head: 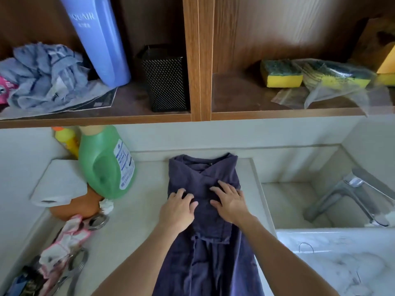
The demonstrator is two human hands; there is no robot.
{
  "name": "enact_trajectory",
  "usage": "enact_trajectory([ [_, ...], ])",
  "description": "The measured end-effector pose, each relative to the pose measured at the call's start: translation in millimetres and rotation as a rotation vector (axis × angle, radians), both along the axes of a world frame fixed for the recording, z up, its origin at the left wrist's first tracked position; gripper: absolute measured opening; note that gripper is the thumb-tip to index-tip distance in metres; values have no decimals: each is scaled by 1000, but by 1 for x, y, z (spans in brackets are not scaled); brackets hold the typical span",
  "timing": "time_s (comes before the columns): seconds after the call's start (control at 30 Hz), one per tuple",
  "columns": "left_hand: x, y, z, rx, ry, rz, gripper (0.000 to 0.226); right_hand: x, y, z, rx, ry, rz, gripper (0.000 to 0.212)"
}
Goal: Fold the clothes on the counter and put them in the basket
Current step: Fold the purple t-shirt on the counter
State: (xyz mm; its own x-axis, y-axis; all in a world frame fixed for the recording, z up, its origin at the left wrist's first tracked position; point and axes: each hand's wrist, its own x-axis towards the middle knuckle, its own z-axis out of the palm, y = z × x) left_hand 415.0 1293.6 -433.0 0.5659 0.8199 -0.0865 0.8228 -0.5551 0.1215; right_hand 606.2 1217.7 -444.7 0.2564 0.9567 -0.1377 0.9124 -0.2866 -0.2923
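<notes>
Left hand (178, 207) and right hand (229, 201) press flat, fingers spread, side by side on the purple shirt (203, 174) mid bench (139, 221) — its long tail trails toward the near edge, so the weight could probably drag the folds open.

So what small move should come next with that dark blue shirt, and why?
Probably fold the lower half up toward the collar: the dark blue shirt lies on the pale counter, sides already folded in, left hand and right hand flat on it.
</notes>
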Motion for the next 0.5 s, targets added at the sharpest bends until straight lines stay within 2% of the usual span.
enact_trajectory([
  [0.03, 6, 17, 5, -61, -85, 80, 40, 10, 10, 4, 50, 46, -43, 52],
  [0.07, 10, 35, 9, -136, -188, 193, 38, 19, 20, 8, 103, 117, -106, 51],
  [0.17, 20, 85, 16, -437, -558, 485, 65, 45, 49, 13, 149, 353, -369, 69],
  [0.23, 29, 101, 17, -696, -760, 592, 75, 56, 63, 14, 192, 617, -498, 76],
  [0.27, 34, 104, 17, -790, -838, 631, 75, 57, 67, 16, 226, 778, -559, 74],
  [0.33, 45, 106, 22, -870, -988, 701, 58, 57, 71, 20, 244, 1000, -668, 63],
  [0.43, 49, 104, 30, -875, -1083, 752, 25, 60, 71, 18, 230, 991, -714, 42],
  [0.5, 44, 101, 40, -851, -1109, 751, 23, 65, 66, 21, 234, 940, -651, 36],
])
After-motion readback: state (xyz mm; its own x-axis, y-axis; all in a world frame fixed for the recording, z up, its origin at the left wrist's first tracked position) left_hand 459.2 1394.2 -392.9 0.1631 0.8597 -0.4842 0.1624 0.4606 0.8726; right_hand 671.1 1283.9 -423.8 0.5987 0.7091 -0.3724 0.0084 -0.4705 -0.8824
